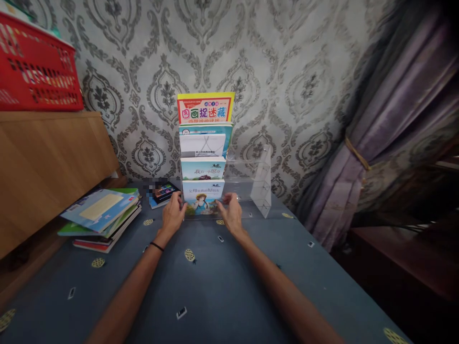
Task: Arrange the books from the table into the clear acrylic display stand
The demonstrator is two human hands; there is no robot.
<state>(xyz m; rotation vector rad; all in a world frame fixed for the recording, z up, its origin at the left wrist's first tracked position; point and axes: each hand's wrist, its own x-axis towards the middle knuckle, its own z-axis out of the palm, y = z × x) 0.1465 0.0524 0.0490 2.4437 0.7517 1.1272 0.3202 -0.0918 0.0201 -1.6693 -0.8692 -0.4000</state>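
A clear tiered display rack (261, 186) stands against the wall with books stepped up its left half. In its front tier is a children's picture book (202, 193) with a child in a yellow hat on the cover. My left hand (173, 212) is at that book's left edge, thumb toward the cover. At the right edge, my right hand (233, 215) has its thumb on the cover and its fingers curled beside it. Behind rise a similar book (203, 168), a white-grey book (202, 144), a teal book (222, 129) and a yellow-edged red-and-white book (204, 109).
A stack of books (103, 215) lies on the blue patterned tablecloth (201, 291) at left, with a dark-covered book (163, 192) near the rack. A red basket (39, 67) sits on a wooden cabinet (53, 162). A purple curtain (344, 181) hangs at right.
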